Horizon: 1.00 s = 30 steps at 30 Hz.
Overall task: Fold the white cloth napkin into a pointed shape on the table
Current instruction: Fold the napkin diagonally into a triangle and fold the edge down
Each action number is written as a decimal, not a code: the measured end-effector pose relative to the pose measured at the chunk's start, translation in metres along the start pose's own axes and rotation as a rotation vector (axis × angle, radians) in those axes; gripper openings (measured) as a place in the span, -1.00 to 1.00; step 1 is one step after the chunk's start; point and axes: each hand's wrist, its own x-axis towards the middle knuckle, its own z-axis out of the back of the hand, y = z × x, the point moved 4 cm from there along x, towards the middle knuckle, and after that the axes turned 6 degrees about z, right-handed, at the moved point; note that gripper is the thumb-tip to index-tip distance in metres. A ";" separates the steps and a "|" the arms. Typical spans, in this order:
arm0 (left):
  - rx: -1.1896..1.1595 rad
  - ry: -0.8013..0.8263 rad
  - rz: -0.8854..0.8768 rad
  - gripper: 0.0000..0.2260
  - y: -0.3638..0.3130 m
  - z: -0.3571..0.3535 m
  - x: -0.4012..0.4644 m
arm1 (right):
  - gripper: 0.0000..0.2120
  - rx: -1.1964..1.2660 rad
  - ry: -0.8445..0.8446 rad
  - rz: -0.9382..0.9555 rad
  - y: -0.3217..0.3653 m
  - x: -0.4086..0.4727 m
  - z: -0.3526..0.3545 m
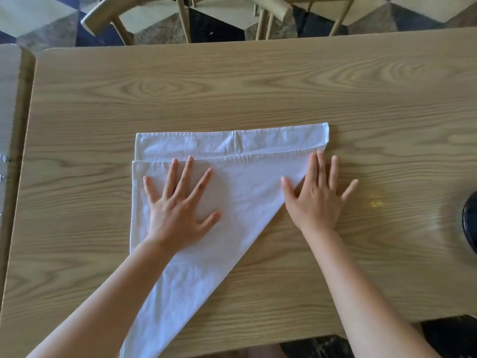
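The white cloth napkin (247,184) lies flat on the wooden table (232,94). It is folded into a triangle with a narrow band along its far edge, and its long point runs toward me over the near table edge. My left hand (178,205) presses flat on the napkin's left half, fingers spread. Over the slanted right fold lies my right hand (317,197), palm down, its thumb on the cloth and the other fingers on the bare wood near the napkin's right corner. Neither hand holds anything.
Wooden chairs (185,14) stand behind the table's far edge. A dark round object (469,220) sits at the table's right edge. A second tabletop (9,112) adjoins on the left. A small yellowish mark (375,201) shows on the wood right of my right hand.
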 end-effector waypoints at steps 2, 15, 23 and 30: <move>0.002 0.000 -0.003 -0.28 -0.001 0.001 0.000 | -0.34 0.065 -0.065 -0.034 0.001 0.006 0.003; -0.136 -0.118 -0.022 -0.37 0.024 0.040 0.074 | -0.58 -0.122 -0.033 0.270 -0.011 0.070 0.042; -0.033 -0.067 -0.113 -0.43 0.034 0.064 0.093 | -0.46 -0.147 0.317 0.545 -0.001 0.120 0.050; -0.076 -0.147 -0.204 -0.70 0.026 0.074 0.089 | -0.84 -0.109 0.218 0.657 0.002 0.118 0.055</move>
